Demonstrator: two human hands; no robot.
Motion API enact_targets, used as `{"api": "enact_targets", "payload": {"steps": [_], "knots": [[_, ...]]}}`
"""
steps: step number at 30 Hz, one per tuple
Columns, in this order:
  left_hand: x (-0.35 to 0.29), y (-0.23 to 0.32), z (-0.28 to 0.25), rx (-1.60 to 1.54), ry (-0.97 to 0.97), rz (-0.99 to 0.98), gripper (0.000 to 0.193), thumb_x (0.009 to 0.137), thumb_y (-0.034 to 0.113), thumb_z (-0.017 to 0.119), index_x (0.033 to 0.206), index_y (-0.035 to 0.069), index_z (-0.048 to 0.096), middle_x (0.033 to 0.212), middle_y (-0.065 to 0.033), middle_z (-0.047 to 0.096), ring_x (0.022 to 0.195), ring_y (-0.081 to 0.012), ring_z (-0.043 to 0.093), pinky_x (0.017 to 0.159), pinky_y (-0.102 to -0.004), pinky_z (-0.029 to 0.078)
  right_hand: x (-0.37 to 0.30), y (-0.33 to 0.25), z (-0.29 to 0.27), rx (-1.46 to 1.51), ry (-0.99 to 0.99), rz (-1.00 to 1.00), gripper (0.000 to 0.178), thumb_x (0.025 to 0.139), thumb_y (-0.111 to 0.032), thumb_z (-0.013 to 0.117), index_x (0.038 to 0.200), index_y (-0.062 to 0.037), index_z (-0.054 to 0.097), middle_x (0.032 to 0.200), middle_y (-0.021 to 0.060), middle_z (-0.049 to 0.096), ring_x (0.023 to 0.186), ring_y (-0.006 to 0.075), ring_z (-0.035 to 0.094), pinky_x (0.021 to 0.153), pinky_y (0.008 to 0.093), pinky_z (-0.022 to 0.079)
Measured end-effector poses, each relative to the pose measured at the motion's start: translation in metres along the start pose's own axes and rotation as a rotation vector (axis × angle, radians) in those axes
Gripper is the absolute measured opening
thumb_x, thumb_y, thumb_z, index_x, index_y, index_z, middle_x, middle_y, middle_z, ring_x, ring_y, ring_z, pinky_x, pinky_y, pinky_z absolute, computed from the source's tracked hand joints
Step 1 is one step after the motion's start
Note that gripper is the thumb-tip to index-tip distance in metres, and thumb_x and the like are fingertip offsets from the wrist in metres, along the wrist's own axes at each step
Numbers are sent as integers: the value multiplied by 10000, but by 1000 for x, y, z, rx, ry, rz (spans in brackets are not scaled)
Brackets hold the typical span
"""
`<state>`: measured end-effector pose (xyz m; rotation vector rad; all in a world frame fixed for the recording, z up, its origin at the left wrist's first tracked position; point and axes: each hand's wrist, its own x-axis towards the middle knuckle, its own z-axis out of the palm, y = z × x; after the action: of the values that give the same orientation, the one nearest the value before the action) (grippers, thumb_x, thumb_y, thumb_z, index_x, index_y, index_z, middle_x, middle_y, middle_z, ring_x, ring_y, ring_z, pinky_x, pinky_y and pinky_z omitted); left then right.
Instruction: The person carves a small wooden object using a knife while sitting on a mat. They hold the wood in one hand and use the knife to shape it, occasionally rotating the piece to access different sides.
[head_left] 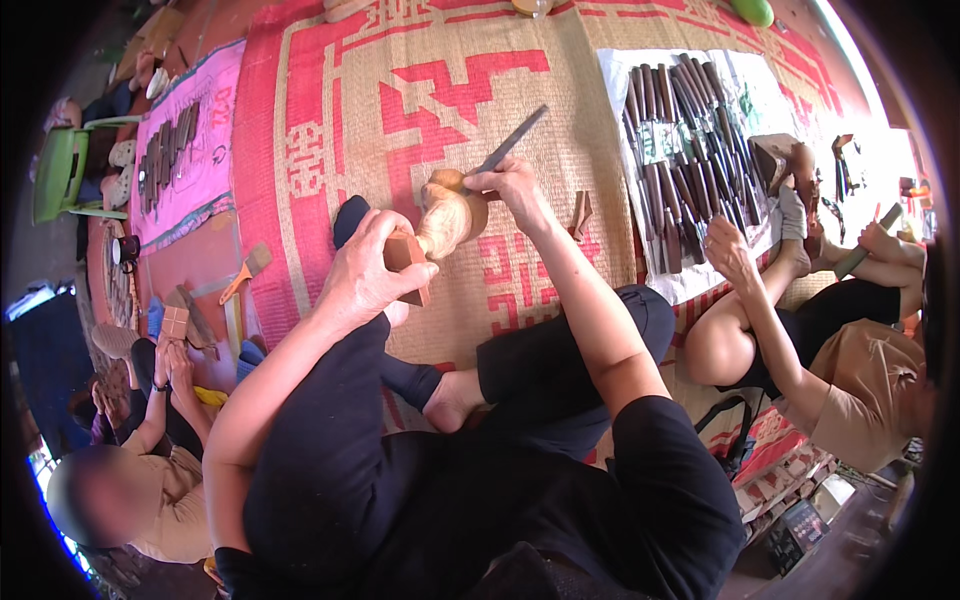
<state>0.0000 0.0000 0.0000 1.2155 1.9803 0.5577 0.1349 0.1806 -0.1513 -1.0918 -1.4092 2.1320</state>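
A woven red-and-straw mat (350,120) covers most of a reddish tiled floor (205,250), with a pink cloth (222,95) at left and a white sheet (692,285) at right. The carved pale wood piece (450,215) is above the mat, between the person's hands. The left hand (360,265) grips a reddish-brown block (408,268) against its lower end; whether they are joined cannot be told. The right hand (512,192) closes around a flat grey tool (518,138), hiding the tool's near end. Glare washes out the right edge. Rows of dark-handled tools (690,165) lie on the sheet; a brush (247,272) lies left. A co-worker's bent knee (718,345) stands close beside the sheet.
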Motion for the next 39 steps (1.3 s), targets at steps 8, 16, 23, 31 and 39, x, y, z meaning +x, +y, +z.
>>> {"api": "enact_targets", "payload": {"steps": [8, 16, 23, 31, 39], "knots": [[3, -15, 8, -136, 63, -15, 440, 745, 327, 745, 1007, 47, 531, 995, -105, 534, 949, -244, 586, 825, -371, 465, -12, -20, -1, 64, 54, -41, 116, 786, -65, 666, 855, 28, 670, 778, 105, 682, 732, 174, 650, 696, 297, 525], [-1, -13, 3, -130, 57, -41, 463, 748, 364, 736, 1013, 44, 530, 998, -105, 532, 939, -233, 580, 823, -364, 462, -1, -9, -18, 129, 159, -31, 122, 777, -61, 673, 868, 20, 674, 782, 103, 686, 758, 177, 650, 737, 311, 529], [-1, -16, 1, -137, 74, -25, 470, 749, 352, 732, 1019, 27, 526, 977, -106, 536, 921, -216, 575, 813, -351, 461, -9, -5, 7, -22, -29, -25, 109, 789, -63, 666, 868, 11, 679, 814, 106, 697, 741, 171, 650, 715, 305, 521], [-1, -14, -1, -173, 67, -81, 478, 746, 339, 735, 1039, 30, 518, 946, -105, 546, 896, -203, 576, 803, -346, 465, -9, -11, 11, 86, 14, -9, 85, 789, -70, 677, 832, 3, 672, 770, 84, 681, 702, 148, 642, 699, 283, 521], [0, -14, 0, -141, 78, -62, 487, 742, 342, 738, 1048, 36, 516, 948, -101, 548, 882, -197, 574, 789, -339, 468, -1, -6, -10, 150, 171, -21, 76, 791, -63, 672, 812, 10, 666, 770, 100, 685, 675, 159, 646, 637, 275, 530]]}}
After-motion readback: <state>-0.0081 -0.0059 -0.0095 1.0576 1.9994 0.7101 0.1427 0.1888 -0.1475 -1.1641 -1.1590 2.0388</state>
